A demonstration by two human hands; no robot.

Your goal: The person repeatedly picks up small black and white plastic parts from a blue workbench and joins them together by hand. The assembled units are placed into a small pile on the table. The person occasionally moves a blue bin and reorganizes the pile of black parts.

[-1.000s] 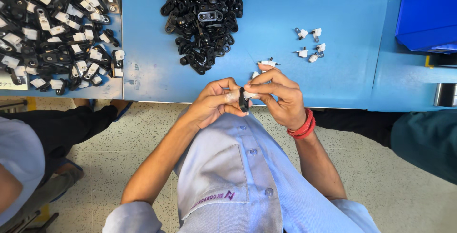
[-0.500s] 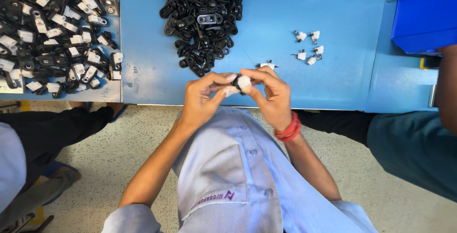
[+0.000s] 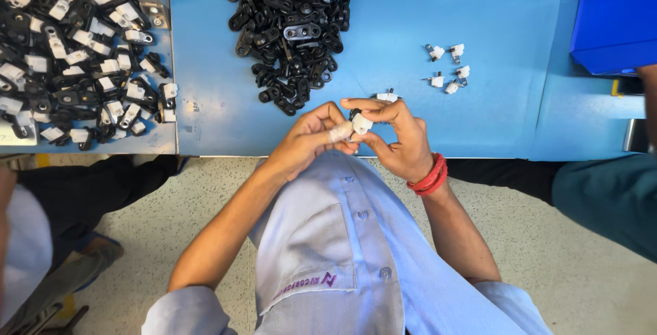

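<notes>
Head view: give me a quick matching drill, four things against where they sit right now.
Things:
1. black pile
2. white clips
3. mixed parts
4. small part

Places:
A. between the fingertips of both hands
B. far left, on the grey tray
C. top middle of the blue table
D. loose group right of the black pile

Pairs: 1-C, 2-D, 3-B, 4-A
</notes>
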